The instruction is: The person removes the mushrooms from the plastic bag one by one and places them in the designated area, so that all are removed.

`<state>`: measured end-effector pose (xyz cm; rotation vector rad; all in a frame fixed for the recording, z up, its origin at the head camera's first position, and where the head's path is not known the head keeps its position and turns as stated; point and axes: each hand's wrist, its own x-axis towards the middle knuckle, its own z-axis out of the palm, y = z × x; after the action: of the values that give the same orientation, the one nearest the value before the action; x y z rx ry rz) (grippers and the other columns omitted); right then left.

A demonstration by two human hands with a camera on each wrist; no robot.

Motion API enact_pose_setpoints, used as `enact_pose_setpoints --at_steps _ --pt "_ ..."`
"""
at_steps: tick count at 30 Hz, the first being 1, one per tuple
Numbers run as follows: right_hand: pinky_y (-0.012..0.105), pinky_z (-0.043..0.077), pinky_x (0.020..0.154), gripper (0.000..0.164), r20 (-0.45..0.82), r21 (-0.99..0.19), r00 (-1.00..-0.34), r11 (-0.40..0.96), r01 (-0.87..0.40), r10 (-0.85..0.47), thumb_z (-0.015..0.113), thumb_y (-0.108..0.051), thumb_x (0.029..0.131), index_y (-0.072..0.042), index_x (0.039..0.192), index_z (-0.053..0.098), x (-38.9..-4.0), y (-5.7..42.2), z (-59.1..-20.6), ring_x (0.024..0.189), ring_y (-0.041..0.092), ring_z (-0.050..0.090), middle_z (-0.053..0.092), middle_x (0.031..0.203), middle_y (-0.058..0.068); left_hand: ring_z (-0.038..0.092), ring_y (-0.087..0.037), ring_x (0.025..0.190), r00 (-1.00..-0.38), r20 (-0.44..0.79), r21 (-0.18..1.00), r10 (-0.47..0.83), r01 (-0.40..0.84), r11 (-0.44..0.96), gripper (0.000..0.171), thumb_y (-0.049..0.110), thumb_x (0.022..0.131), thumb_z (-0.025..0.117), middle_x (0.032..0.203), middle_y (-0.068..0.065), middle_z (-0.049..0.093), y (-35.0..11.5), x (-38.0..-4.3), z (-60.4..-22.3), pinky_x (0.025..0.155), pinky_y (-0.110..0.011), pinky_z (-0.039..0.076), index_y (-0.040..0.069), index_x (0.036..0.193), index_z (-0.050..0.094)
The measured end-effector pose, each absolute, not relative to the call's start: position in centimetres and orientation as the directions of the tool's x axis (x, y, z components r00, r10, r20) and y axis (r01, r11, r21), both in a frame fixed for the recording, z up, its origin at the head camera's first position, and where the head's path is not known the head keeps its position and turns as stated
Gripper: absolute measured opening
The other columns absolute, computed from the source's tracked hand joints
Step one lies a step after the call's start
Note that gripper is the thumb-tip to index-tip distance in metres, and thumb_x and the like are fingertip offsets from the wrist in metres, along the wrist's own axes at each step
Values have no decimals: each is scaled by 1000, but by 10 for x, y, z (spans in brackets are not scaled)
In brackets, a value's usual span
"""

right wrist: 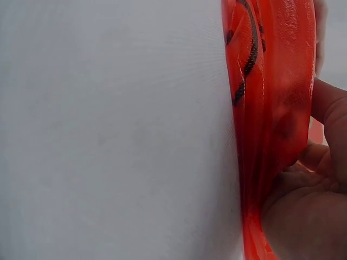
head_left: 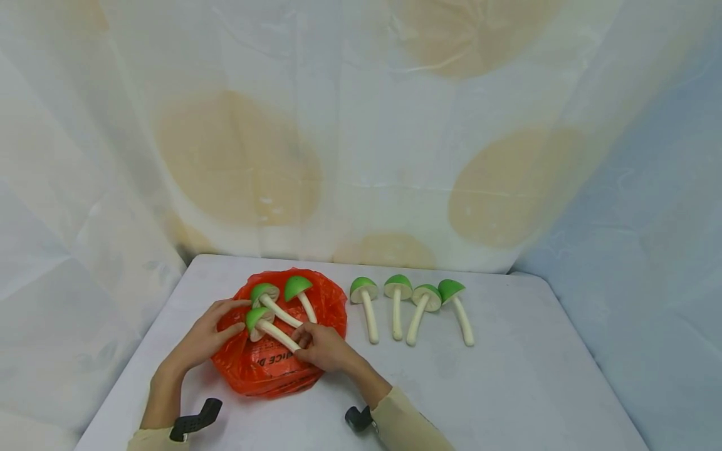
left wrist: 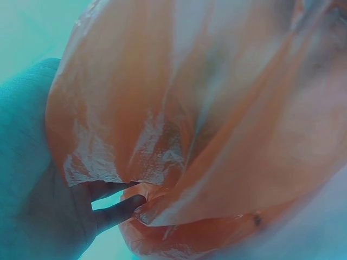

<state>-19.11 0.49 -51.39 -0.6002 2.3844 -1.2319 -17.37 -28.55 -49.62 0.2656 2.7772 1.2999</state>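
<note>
A red plastic bag [head_left: 271,369] with dark lettering lies spread on the table. On it are three toy mushrooms with green caps and white stems: a back-left mushroom [head_left: 265,292], a back-right mushroom [head_left: 298,287] and a front mushroom [head_left: 261,319]. My left hand [head_left: 211,332] holds the bag's left edge, thumb and fingers right by the caps; in the left wrist view, orange-looking film [left wrist: 119,108] covers part of the hand. My right hand [head_left: 327,346] pinches the front mushroom's stem end. The right wrist view shows its thumb and fingers beside red film [right wrist: 276,108].
Several more green-capped mushrooms lie in a row right of the bag, from the leftmost mushroom [head_left: 363,291] to the rightmost mushroom [head_left: 451,291]. They rest on a white table [head_left: 507,388]. Pale sheeting [head_left: 361,156] with tan spots hangs behind it.
</note>
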Motion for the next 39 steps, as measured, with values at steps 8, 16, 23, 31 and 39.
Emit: enact_pose_setpoints --at_steps 8,16,23,31,39 --pt "19 47 58 18 -155 -840 -829 513 -175 -537 75 -14 88 -20 102 66 -190 7 -512 70 6 55 61 80 -7 38 -44 137 -983 12 759 182 127 638 46 32 99 63 148 -18 43 -285 -174 -496 100 -72 42 19 143 54" --pt "20 48 59 19 -147 -864 -828 477 -158 -540 73 -13 88 -20 104 65 -191 10 -511 71 7 55 61 82 -6 38 -44 137 -982 21 755 187 138 641 46 35 100 63 147 -17 44 -286 -174 -497 100 -72 42 21 142 54" --pt "20 48 62 21 -130 -888 -837 437 -140 -532 72 -15 88 -18 107 64 -189 11 -509 74 7 54 60 85 -6 39 -44 137 -983 18 754 185 134 643 45 34 100 62 148 -17 43 -287 -174 -496 98 -70 44 23 142 54" --pt "20 49 63 24 -95 -914 -847 383 -134 -524 70 -15 88 -17 111 62 -187 15 -502 76 8 54 60 89 -6 37 -44 138 -983 19 751 181 133 647 45 33 100 62 149 -17 43 -286 -173 -493 99 -71 42 21 143 53" --pt "20 50 61 25 -61 -938 -851 323 -130 -522 69 -13 90 -16 113 61 -184 18 -495 74 7 57 61 91 -5 38 -44 138 -983 30 750 183 143 646 45 28 100 62 147 -17 43 -286 -172 -494 101 -73 39 17 143 52"
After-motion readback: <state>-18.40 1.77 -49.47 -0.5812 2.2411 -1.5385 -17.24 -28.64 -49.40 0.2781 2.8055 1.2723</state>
